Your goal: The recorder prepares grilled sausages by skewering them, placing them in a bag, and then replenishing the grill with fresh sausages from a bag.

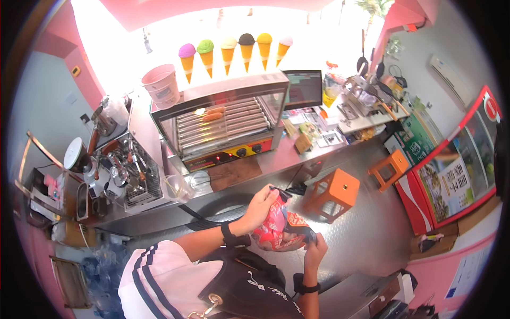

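Between my two hands, in front of my dark apron, is a red and black plastic food bag (281,229). My left hand (261,205) grips its upper corner, and my right hand (316,251) pinches the dark corner at the lower right. Pinkish contents show through the lower part; what they are I cannot tell. Beyond my hands, on the counter, stands a hot dog roller grill (223,123). Two sausages (213,115) lie on its rollers, and red lights glow on its front panel.
Orange plastic stools (344,189) stand on the metal floor to the right, near a red drinks fridge (450,171). A clear plastic jug (177,187) sits at the counter edge (271,159). Portafilters and coffee tools (123,171) fill the left side. A pink bucket (161,85) rests atop the grill.
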Motion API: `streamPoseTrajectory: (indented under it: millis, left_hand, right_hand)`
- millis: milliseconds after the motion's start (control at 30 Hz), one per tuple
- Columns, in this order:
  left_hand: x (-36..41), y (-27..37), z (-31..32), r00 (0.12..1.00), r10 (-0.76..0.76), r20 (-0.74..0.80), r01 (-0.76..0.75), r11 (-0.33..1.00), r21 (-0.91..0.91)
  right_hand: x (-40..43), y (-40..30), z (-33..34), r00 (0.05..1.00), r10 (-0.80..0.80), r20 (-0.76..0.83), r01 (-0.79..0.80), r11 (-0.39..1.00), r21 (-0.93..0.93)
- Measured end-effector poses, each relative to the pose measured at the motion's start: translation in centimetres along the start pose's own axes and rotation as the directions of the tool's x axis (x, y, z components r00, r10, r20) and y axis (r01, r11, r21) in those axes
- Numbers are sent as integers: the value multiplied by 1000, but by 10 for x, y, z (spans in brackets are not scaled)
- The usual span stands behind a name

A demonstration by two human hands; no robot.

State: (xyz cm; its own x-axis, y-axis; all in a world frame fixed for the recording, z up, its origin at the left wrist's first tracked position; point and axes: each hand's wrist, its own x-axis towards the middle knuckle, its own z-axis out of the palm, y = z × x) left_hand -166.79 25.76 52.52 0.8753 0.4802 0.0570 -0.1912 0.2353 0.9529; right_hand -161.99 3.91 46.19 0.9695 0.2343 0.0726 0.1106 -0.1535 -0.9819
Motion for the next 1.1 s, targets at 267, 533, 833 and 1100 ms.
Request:
streamPoseTrajectory:
  millis: [267,533,833,1100]
  left_hand:
    - [96,14,-85,923,170,-345,-146,985,95]
    - [162,-10,-141,816,188,-547,-164,982,93]
    - [208,-9,-133,766,248,-593,-25,934,358]
    - [215,-10,-146,865,164,-474,-15,953,302]
  right_hand:
    - [141,-10,103,937,-186,296,221,971,-89]
    - [263,-17,196,827,-209,522,283,957,-65]
    - [317,4,225,800,-81,595,163,983,-85]
    - [202,-21,224,147,-564,812,721,624,302]
